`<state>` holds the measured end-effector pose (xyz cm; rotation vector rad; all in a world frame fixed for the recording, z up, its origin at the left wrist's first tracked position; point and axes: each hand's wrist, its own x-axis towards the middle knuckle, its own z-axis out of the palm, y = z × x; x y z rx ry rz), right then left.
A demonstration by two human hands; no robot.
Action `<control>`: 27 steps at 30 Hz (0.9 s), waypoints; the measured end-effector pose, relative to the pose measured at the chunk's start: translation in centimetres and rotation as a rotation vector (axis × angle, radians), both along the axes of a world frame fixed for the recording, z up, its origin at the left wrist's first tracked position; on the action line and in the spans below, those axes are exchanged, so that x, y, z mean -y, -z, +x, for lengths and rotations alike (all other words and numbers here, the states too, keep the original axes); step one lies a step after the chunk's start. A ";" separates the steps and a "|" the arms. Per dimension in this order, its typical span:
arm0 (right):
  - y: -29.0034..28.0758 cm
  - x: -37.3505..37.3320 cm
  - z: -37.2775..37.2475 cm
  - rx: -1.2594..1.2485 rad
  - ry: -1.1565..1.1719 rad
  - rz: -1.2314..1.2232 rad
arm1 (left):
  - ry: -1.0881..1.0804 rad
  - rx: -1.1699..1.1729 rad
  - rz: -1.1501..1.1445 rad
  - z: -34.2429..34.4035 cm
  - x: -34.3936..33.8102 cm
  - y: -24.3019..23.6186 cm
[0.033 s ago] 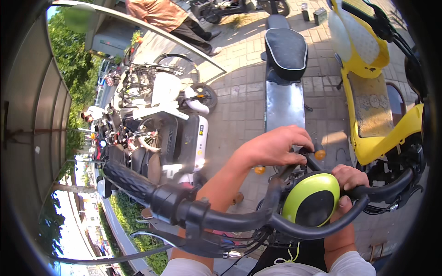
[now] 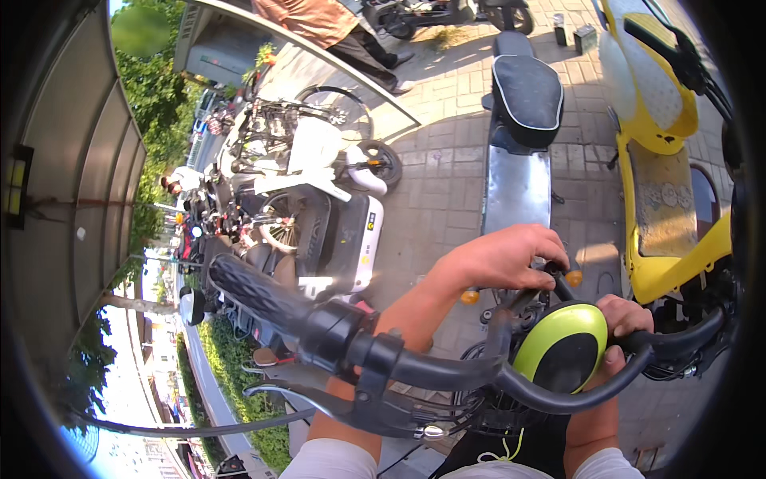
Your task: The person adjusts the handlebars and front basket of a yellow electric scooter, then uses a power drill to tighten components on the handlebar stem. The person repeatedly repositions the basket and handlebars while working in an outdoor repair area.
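Note:
In front of me stands an electric scooter with a black handlebar (image 2: 431,374), a silver footboard (image 2: 517,188) and a black seat (image 2: 527,96). A lime-green and black oval housing (image 2: 562,343) sits at the handlebar's middle. My left hand (image 2: 511,255) reaches past the bar, its fingers and thumb closed around a dark part beyond the housing. On the housing's right side, my right hand (image 2: 626,319) is curled, thumb below the fingers. Both hands cover what they grip. A textured black grip (image 2: 251,295) and a brake lever (image 2: 299,399) are at the left.
A yellow scooter (image 2: 646,263) stands close on the right. Several parked bikes and a white scooter (image 2: 363,239) line the left. Farther off, a person in a brown top (image 2: 315,24) stands near a metal pole (image 2: 319,52). Brick paving (image 2: 435,172) lies between.
The whole view has shifted, so the scooter and surroundings sit farther right in the picture. Both hands keep nearly the same places on the scooter.

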<state>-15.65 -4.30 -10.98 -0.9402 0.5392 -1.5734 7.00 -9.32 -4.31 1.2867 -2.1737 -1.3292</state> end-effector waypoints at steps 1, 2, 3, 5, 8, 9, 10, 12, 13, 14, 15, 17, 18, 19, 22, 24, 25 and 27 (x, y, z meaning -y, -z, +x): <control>1.2 0.3 -0.5 0.063 -0.045 -0.038 | -0.041 -0.020 0.030 -0.2 -0.2 -0.2; 1.1 0.5 -0.5 0.043 -0.028 -0.014 | -0.079 -0.028 0.045 -0.3 0.1 0.6; 1.6 0.2 -0.3 0.088 -0.037 -0.036 | -0.137 -0.051 0.068 -0.2 -0.6 1.1; 2.0 -0.1 0.1 0.130 -0.149 -0.032 | -0.208 -0.111 0.069 0.3 -2.0 1.9; 2.0 -0.3 0.3 0.151 -0.158 -0.034 | -0.271 -0.178 0.057 0.3 -3.1 3.2; 2.1 -0.3 0.2 0.147 -0.152 -0.037 | -0.284 -0.196 0.054 0.2 -3.3 3.6; 2.4 -0.3 0.0 0.146 -0.143 -0.039 | -0.281 -0.203 0.021 0.2 -3.4 3.8; 3.0 0.0 -0.7 0.149 -0.154 -0.022 | -0.351 -0.220 0.002 -0.4 -3.7 3.8; 3.3 0.3 -0.9 0.151 -0.150 -0.020 | -0.387 -0.224 -0.002 -0.6 -3.9 3.8; 3.7 0.4 -1.1 0.151 -0.155 -0.021 | -0.443 -0.239 0.007 -0.6 -4.5 4.3; 3.7 0.7 -1.7 0.135 -0.134 -0.030 | -0.506 -0.336 0.063 -0.7 -4.2 5.2; 4.9 1.8 -2.3 0.200 -0.130 -0.059 | -0.700 -0.595 0.147 0.7 -4.7 7.2; 4.3 2.1 -2.4 0.207 -0.095 -0.075 | -0.799 -0.567 0.078 1.7 -5.7 7.5; 4.2 2.6 -3.0 0.148 -0.143 -0.115 | -0.909 -0.548 0.033 2.8 -6.8 8.7; 4.5 3.5 -3.2 0.122 -0.158 -0.096 | -1.139 -0.347 0.079 3.9 -11.8 12.5; 5.0 4.5 -3.7 0.113 -0.113 -0.138 | -1.186 -0.125 0.201 4.0 -14.6 15.0; 5.1 4.6 -3.9 0.120 -0.109 -0.132 | -1.226 -0.178 0.147 2.8 -15.9 15.8; 5.1 4.5 -4.0 0.138 -0.110 -0.100 | -1.235 -0.232 0.109 1.2 -17.7 18.0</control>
